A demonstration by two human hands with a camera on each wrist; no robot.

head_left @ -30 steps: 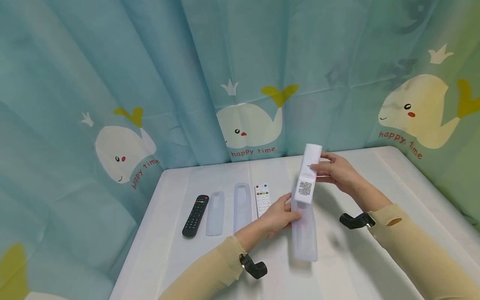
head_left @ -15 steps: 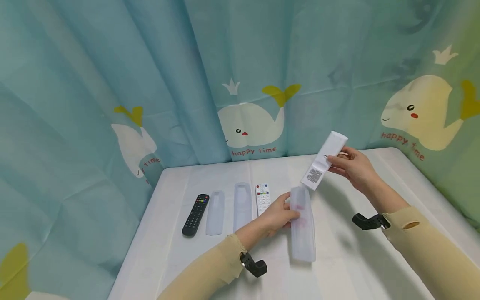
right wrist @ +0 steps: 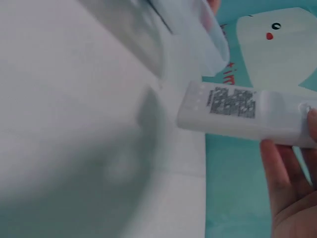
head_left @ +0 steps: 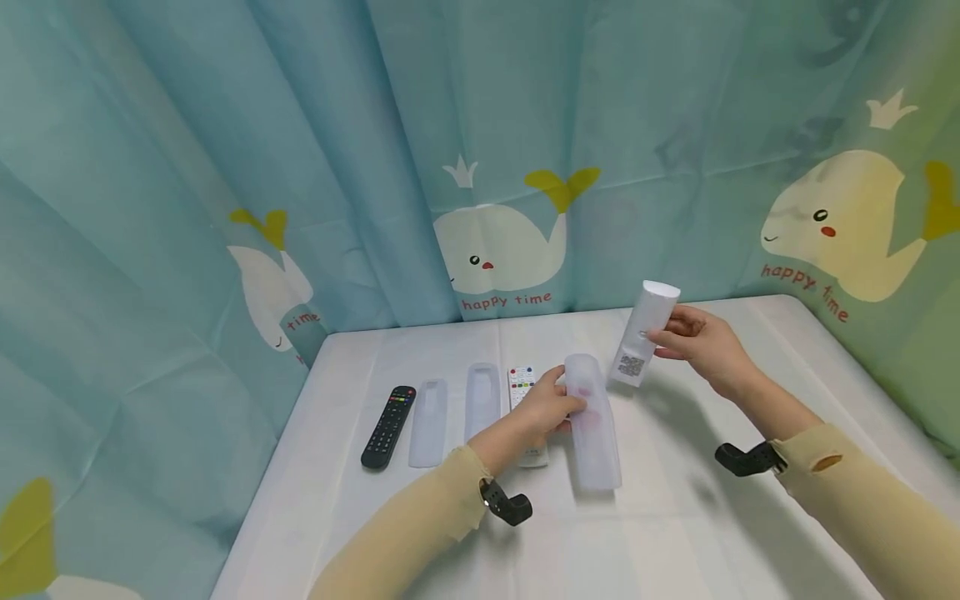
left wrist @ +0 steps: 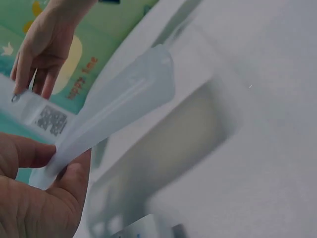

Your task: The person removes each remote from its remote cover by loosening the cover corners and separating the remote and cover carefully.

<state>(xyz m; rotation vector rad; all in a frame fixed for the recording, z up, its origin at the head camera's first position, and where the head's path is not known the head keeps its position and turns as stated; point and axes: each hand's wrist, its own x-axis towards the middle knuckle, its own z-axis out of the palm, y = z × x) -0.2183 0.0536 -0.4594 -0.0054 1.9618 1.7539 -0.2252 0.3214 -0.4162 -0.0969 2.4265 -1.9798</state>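
Observation:
My left hand (head_left: 546,408) pinches a translucent sleeve-like remote control cover (head_left: 597,446) between thumb and fingers, holding it above the table. To its right, my right hand (head_left: 708,348) grips a white remote control (head_left: 642,335) by its sides, tilted, its back with a printed QR code facing the head camera. The lower end of the remote control stands just right of the cover's far end, apart from it in the head view. In the left wrist view the cover (left wrist: 124,94) overlaps the remote control's coded end. In the right wrist view, fingers and thumb hold the remote control (right wrist: 233,106) near its uncoded end.
A black remote control (head_left: 388,427) lies at the left of the white table (head_left: 675,542). Two more translucent covers, one beside it (head_left: 428,425) and another (head_left: 483,398), lie in a row with a second white remote control (head_left: 522,382), partly hidden by my left hand. A curtain (head_left: 337,167) hangs behind.
The white remote control overlapped the cover's far end, then moved right and up away from it, and has lowered slightly since. The cover has shifted slightly left and away from me.

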